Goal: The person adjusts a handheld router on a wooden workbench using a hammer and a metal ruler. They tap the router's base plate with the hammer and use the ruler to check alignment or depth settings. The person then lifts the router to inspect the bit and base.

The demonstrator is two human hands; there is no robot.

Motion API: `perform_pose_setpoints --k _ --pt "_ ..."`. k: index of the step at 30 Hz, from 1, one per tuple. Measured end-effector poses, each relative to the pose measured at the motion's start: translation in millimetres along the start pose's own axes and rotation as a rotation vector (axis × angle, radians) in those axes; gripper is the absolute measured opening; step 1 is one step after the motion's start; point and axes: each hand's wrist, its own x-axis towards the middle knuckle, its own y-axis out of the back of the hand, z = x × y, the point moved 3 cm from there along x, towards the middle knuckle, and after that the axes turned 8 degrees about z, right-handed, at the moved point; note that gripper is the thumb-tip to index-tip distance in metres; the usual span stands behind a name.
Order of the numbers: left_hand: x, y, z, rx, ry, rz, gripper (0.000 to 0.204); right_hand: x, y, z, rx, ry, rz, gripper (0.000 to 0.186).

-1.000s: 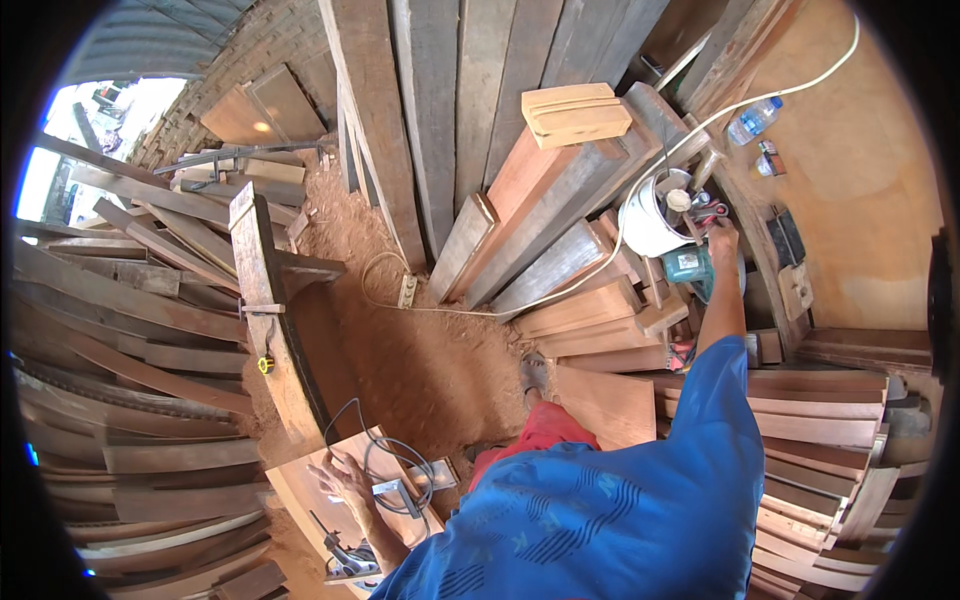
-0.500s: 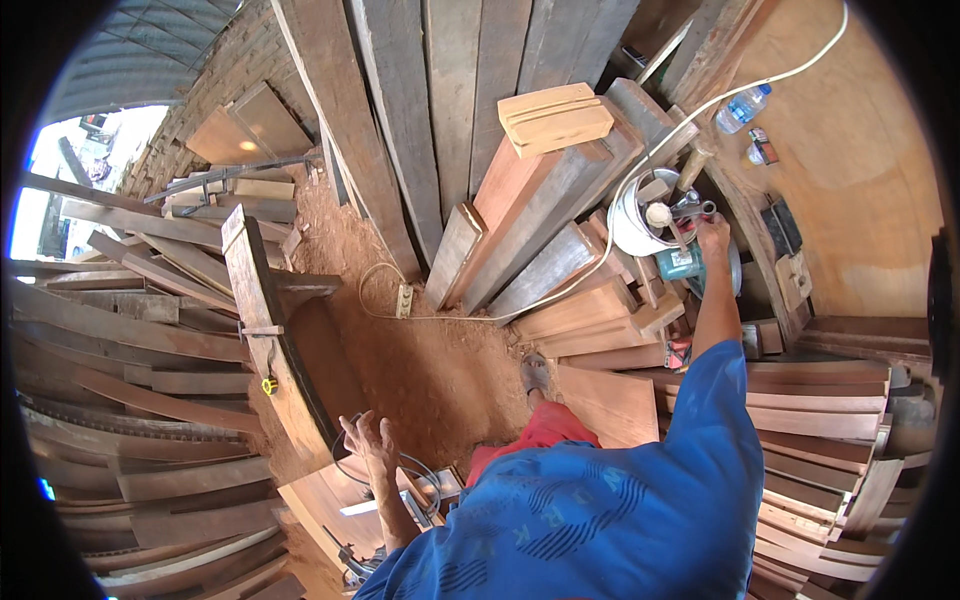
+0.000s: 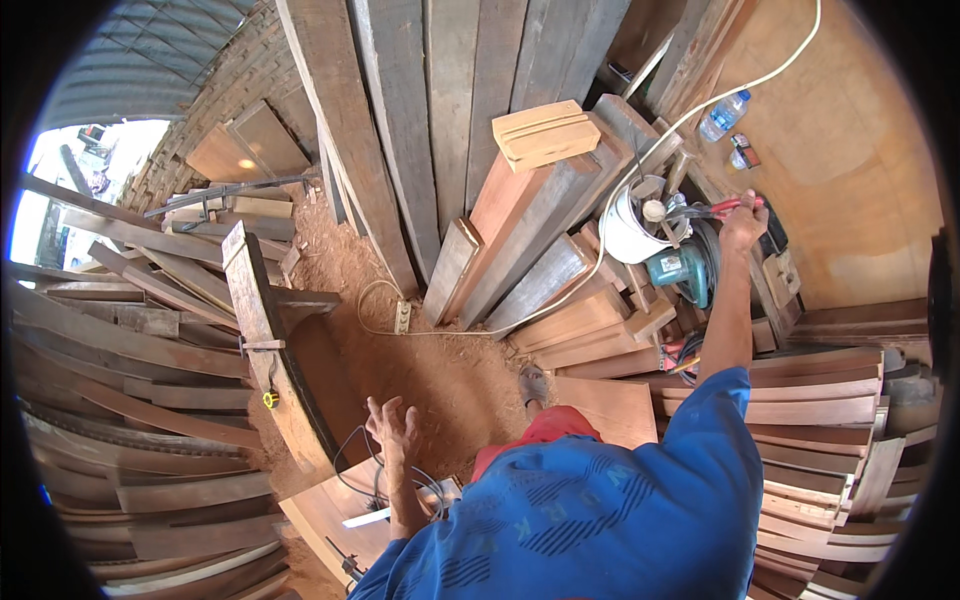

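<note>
The right hand [image 3: 741, 222], in the upper right of the frame, has its fingers closed around the red handles of a pair of pliers [image 3: 725, 208]. The pliers lie nearly level, their metal head pointing left over the right side of a white bucket [image 3: 630, 238]; whether the head touches the rim, I cannot tell. Inside the bucket stand a few pieces of wood and other tools, too jumbled to sort out. Just below the bucket sits a green power tool [image 3: 675, 268].

The left hand [image 3: 395, 428], in the lower middle of the frame, holds nothing: its fingers are spread and slightly curled. It is nearest to a wooden board [image 3: 318, 505] and a dark cord [image 3: 337, 462] looped over it.

A plastic bottle [image 3: 724, 116] lies on a wooden panel [image 3: 840, 190] at the upper right. A grooved wooden block [image 3: 545, 135] rests on upright timber at the upper middle, and many planks [image 3: 190, 494] fill the left side.
</note>
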Motion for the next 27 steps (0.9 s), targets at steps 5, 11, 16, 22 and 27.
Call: perform_pose_setpoints --k 5,11,16,22,27 --pt "-6 -31 46 -0.246 -0.148 -0.105 0.059 -101 -39 -98 0.455 -0.051 -0.292 0.007" --pt "-29 -19 134 -0.772 -0.112 -0.109 0.097 -350 -85 -117 0.718 -0.822 -0.941 0.012" --pt "-51 14 117 -1.131 -0.155 0.278 0.103 -530 -46 -55 0.458 -1.562 -1.086 0.014" --pt "-141 48 15 -1.399 0.286 0.601 0.055 -668 21 -81 0.012 -1.666 -1.576 0.015" --pt "-213 53 -38 -2.02 0.432 0.829 0.031 -719 60 -91 -0.449 -0.796 -2.557 0.018"
